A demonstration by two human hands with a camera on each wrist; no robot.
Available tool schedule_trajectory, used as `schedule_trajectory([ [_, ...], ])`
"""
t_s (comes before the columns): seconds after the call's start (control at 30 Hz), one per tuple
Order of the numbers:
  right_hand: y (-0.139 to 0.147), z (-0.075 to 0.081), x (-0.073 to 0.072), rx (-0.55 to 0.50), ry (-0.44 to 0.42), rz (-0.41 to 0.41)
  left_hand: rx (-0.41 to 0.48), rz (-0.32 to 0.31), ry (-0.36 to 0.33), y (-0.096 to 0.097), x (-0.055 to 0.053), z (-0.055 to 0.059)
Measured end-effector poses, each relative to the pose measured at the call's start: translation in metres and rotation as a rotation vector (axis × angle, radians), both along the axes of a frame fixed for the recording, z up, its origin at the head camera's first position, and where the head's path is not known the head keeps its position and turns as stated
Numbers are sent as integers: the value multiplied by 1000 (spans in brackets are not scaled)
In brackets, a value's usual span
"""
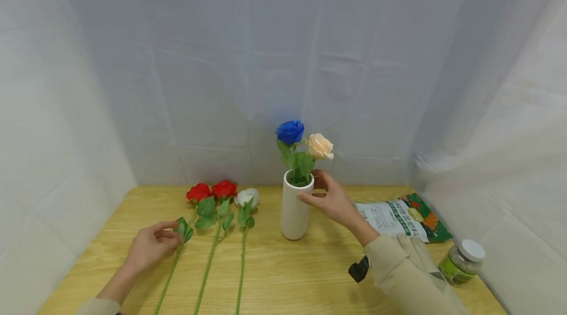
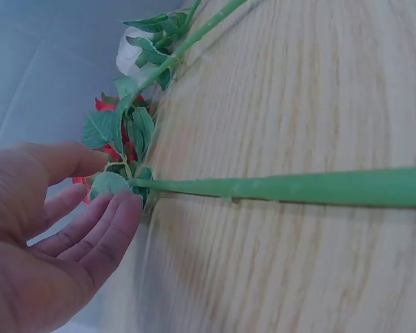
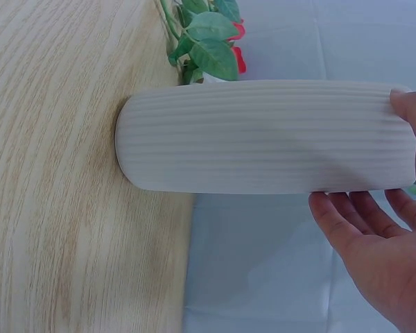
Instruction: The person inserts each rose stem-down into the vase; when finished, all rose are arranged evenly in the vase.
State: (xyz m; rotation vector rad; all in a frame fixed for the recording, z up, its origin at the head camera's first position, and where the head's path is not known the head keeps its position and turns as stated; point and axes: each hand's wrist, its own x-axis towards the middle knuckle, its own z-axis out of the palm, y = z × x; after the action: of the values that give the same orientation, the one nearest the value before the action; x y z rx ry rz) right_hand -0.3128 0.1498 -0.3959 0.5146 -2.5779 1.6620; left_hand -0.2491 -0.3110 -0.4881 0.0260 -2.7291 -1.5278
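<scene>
Around vase (image 1: 294, 214), right hand (image 1: 333, 202) curled, gripping; at rose leaves (image 1: 183, 228), left hand (image 1: 150, 247) loosely parted.

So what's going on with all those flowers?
A person's right hand is holding a white vase near its top. The vase stands on the table with a blue flower and a peach flower in it. The left hand is at the leaves of one red flower. Another red flower and a white flower lie beside that one.
</scene>
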Motion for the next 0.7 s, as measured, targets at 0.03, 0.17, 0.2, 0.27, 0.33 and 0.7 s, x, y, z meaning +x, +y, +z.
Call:
schedule_trajectory([
  [0.03, 0, 0, 0, 1, -2, -3, 6, 1, -10, 0, 1, -1],
  [0.17, 1, -1, 0, 1, -3, -5, 10, 0, -34, 1, 3, -3],
  [0.2, 1, -1, 0, 1, -1, -2, 10, 4, -38, 1, 3, -3],
  [0.27, 1, -1, 0, -3, -2, -1, -1, 13, -40, 2, 3, -3],
  [0.33, 1, -1, 1, -5, -3, -3, -25, 19, -32, 1, 3, -3],
  [0.7, 1, -1, 0, -9, -10, -3, -245, 6, 3, 0, 1, -8],
])
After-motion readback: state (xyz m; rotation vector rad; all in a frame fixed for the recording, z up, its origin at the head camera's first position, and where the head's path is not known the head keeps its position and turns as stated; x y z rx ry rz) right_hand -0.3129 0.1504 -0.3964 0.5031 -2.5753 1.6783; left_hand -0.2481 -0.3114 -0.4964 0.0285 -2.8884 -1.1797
